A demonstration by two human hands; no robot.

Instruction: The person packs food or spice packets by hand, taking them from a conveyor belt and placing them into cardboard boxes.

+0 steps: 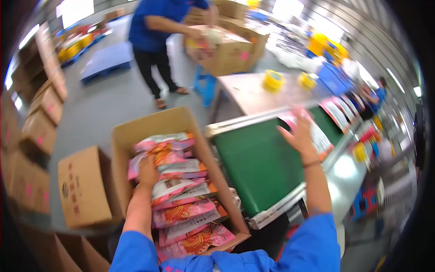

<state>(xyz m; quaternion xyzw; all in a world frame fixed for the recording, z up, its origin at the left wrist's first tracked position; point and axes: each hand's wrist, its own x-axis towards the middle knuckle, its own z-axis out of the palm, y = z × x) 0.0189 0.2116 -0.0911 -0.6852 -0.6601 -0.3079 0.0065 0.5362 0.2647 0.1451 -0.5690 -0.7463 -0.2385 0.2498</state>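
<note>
Pink printed food pouches (186, 213) lie overlapping in a row inside an open carton (213, 181) in front of me. My left hand (147, 171) reaches into the carton and rests against the pouches near its far end; its fingers are blurred and partly hidden among them. To the right, a green conveyor belt (253, 167) runs beside the carton. My right hand (300, 136) is over the belt with its fingers spread, overlapping a pink and white pouch (319, 136) that lies there.
More pouches (337, 113) lie farther along the belt. Tape rolls (273, 81) stand on a metal table (242, 90) behind it. Another carton (84, 188) sits at my left, near stacked cartons (34, 136). A person in blue (156, 27) works at a large carton (231, 54).
</note>
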